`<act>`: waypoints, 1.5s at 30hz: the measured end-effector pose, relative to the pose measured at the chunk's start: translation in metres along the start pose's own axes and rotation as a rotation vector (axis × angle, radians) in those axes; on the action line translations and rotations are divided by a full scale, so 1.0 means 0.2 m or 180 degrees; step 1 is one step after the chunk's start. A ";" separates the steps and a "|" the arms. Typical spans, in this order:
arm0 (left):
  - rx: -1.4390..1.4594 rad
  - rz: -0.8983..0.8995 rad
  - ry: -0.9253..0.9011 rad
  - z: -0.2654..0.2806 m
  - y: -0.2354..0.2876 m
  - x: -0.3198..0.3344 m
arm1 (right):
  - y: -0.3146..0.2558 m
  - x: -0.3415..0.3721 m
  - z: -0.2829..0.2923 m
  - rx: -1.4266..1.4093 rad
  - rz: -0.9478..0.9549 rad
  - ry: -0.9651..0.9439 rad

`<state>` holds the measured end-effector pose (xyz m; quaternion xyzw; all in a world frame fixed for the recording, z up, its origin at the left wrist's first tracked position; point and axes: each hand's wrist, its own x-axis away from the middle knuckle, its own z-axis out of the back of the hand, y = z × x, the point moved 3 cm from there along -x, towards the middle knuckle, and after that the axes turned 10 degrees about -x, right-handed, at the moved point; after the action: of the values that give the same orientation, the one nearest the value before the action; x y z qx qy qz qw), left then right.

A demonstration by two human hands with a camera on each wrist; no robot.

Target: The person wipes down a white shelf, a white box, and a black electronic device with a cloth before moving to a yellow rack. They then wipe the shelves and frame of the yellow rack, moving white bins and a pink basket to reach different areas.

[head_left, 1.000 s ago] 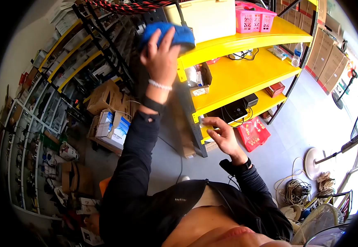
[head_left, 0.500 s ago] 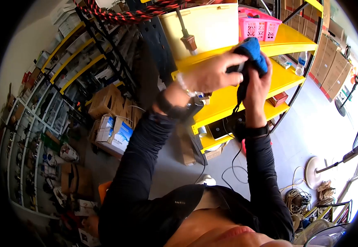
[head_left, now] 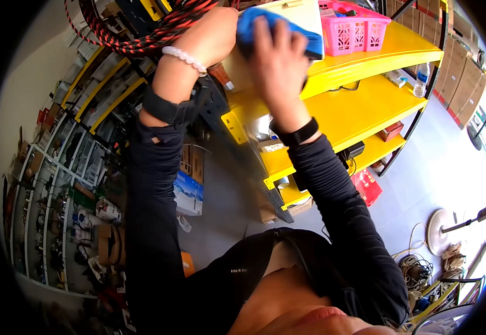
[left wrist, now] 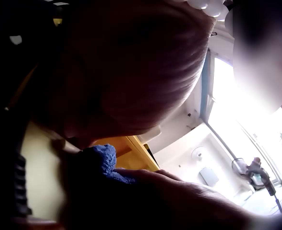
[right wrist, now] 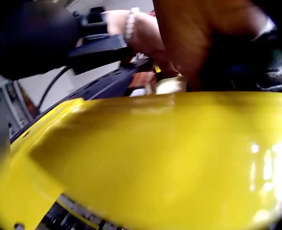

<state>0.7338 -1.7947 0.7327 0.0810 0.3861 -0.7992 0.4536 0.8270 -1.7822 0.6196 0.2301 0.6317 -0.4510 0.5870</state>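
Observation:
A blue cloth with a dark edge (head_left: 247,23) lies bunched against the cream bin (head_left: 313,11) at the top of the head view. My right hand (head_left: 279,70) grips it, fingers bent over its top face. To its left, my left hand (head_left: 216,34) comes up under the red-and-black rope (head_left: 148,38), its back toward the head camera and its fingers hidden. In the left wrist view, fuzzy blue cloth (left wrist: 102,158) shows just below the dark, shadowed left hand (left wrist: 131,72). I cannot tell whether the left fingers hold it.
A pink basket (head_left: 360,30) stands right of the bin on the yellow shelf (head_left: 377,61). The shelf's front edge (right wrist: 155,158) crosses the right wrist view close up. A water bottle (head_left: 421,81) stands lower right. Boxes (head_left: 190,192) and a red bag (head_left: 367,187) are on the floor.
The left hand held the cloth alone, then both hands met on it over the shelf. Now the cloth is farther up and left by the bin, with the right hand on it.

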 end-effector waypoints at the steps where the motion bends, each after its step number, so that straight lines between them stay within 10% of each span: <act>1: -0.0219 0.0115 -0.0329 -0.02 0.00 -0.02 | -0.05 0.04 -0.02 0.0167 0.0464 0.0062; 7: 0.0154 0.0288 -0.0026 0.00 -0.04 -0.01 | 0.38 -0.16 0.10 -0.0250 0.0721 0.0176; 13: 0.0265 0.0459 -0.0275 0.05 0.01 -0.02 | 0.08 0.05 0.04 -0.0397 0.1516 -0.0491; 19: 0.0603 0.0748 0.0037 0.04 0.00 0.01 | 0.40 -0.12 0.08 -0.0441 0.0131 0.0102; 25: 0.0833 0.1128 -0.0374 0.09 0.04 0.02 | 0.27 0.00 0.04 -0.0882 0.1423 -0.0650; 31: 0.0738 0.1044 -0.0364 0.07 0.03 0.02 | 0.65 -0.35 0.24 -0.1101 0.0698 0.0630; 33: 0.0794 0.0940 -0.0255 0.06 0.02 0.03 | 0.55 -0.41 0.30 -0.1404 -0.0155 -0.0414; 39: 0.1113 0.0524 0.0253 0.03 -0.02 0.03 | 0.53 -0.06 0.19 -0.0500 0.0269 -0.1028; 45: 0.1206 0.0374 0.0002 0.09 -0.02 0.05 | 0.54 -0.32 0.29 -0.0619 0.0565 0.0328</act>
<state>0.7280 -1.8122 0.7417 0.1876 0.2236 -0.8296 0.4760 0.9596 -1.7622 0.6528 0.2499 0.6789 -0.3215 0.6110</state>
